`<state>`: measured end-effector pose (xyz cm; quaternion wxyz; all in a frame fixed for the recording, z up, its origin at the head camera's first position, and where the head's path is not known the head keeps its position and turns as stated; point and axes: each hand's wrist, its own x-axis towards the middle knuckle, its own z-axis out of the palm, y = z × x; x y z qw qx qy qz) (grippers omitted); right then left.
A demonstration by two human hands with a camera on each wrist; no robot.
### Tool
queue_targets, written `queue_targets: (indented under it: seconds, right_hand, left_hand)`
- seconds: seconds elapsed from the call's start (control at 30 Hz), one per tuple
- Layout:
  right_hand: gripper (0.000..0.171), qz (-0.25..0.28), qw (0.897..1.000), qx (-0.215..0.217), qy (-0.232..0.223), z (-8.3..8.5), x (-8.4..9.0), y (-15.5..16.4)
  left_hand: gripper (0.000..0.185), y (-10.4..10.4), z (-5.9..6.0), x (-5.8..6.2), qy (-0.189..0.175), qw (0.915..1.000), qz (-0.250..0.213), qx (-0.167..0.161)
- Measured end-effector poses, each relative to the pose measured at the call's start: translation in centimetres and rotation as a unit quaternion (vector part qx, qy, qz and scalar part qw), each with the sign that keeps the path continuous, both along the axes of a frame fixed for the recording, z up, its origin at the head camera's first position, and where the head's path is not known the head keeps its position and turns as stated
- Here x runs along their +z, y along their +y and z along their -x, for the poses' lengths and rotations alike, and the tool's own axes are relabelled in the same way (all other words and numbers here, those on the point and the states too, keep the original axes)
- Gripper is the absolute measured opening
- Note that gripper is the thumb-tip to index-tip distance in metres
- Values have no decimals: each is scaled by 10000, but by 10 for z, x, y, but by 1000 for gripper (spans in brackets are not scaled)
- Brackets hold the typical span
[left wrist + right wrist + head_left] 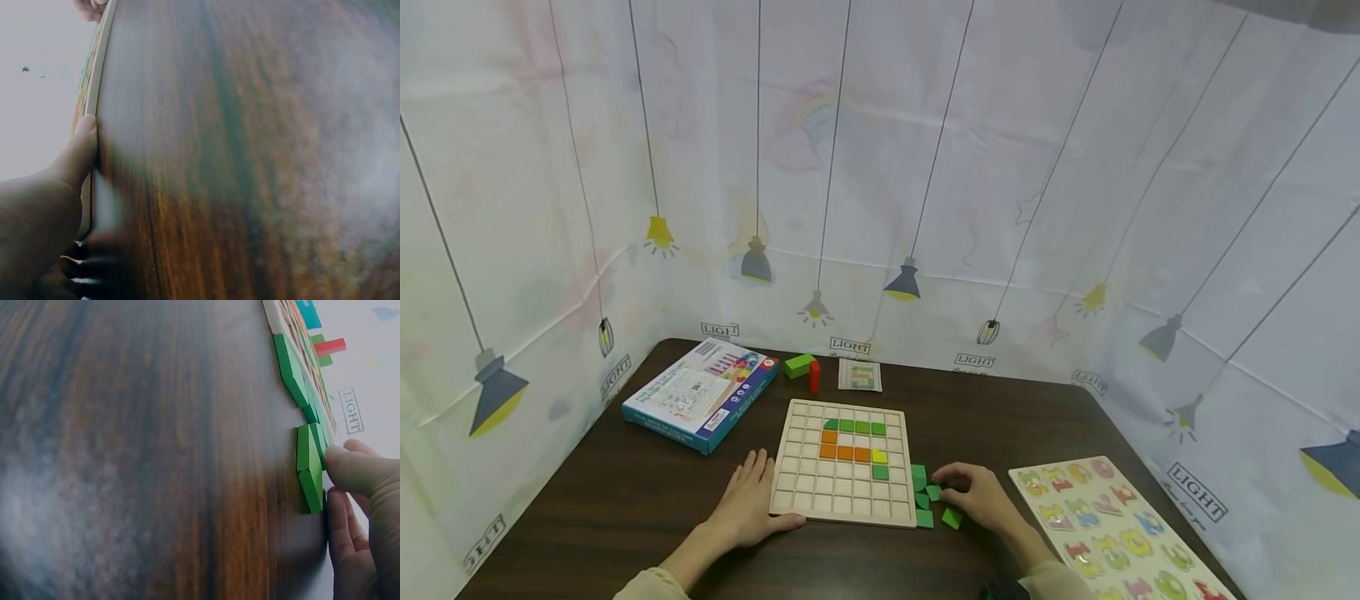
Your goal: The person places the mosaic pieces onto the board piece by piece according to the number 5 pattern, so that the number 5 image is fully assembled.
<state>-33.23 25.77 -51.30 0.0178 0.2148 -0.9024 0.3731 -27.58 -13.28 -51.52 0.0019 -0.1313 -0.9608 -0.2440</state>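
A wooden grid board (pixel 842 462) lies in the middle of the dark table, with green, orange and yellow tiles (pixel 850 442) set in its upper rows. My left hand (pixel 748 493) lies flat on the table at the board's left side. Its thumb (pixel 78 150) touches the board's edge (pixel 94 81). Several loose green tiles (pixel 925 497) lie just right of the board. My right hand (pixel 973 493) curls over them. Its thumb (pixel 353 469) and a finger pinch one green tile (pixel 309 465) that lies on the table.
A blue box (pixel 700 393) lies at the back left, with a green block (pixel 798 365), a red block (pixel 814 377) and a small card (pixel 860 375) behind the board. A number puzzle board (pixel 1105 529) sits at the right. Printed curtains wall in the table (pixel 625 500).
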Motion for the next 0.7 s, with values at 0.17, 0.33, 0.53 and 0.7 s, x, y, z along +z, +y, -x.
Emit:
queue_targets:
  seconds: [0.17, 0.33, 0.53, 0.7]
  right_hand:
    - [19, 150, 9998, 107, -34, -1, -1, 1]
    - [18, 147, 9998, -36, 128, -1, -2, 1]
    - [19, 161, 9993, -226, 247, -1, -4, 2]
    - [21, 250, 9975, -460, 475, 0, -4, -2]
  left_hand:
    - [112, 0, -1, 1, -6, 10000, -33, 12]
    - [112, 0, 1, -1, 52, 10000, 12, 5]
    - [112, 0, 0, -1, 16, 10000, -1, 12]
    - [112, 0, -1, 1, 14, 10000, -8, 14]
